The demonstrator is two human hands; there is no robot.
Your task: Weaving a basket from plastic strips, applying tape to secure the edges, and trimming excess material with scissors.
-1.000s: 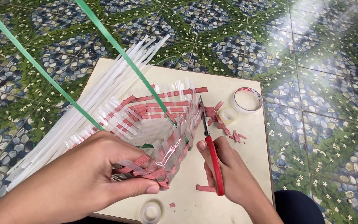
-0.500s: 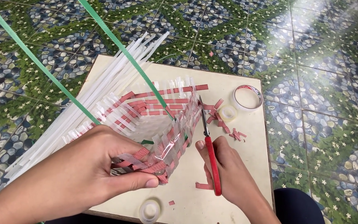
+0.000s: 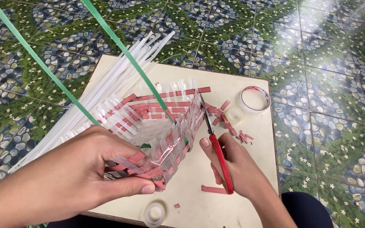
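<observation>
My left hand grips the near corner of a woven basket made of red and clear plastic strips, tilted on its side on a cream board. My right hand holds red-handled scissors, blades shut and pointing up along the basket's right rim. Two green straps run from the basket toward the upper left. Long white strips fan out from the basket's far side.
A tape roll and a smaller clear roll lie at the board's far right among red offcuts. Another clear roll sits at the near edge, with a red strip near it. Patterned floor tiles surround the board.
The scissors' blades have shifted slightly along the basket's right rim. My left hand has kept its grip, turning the basket a little.
</observation>
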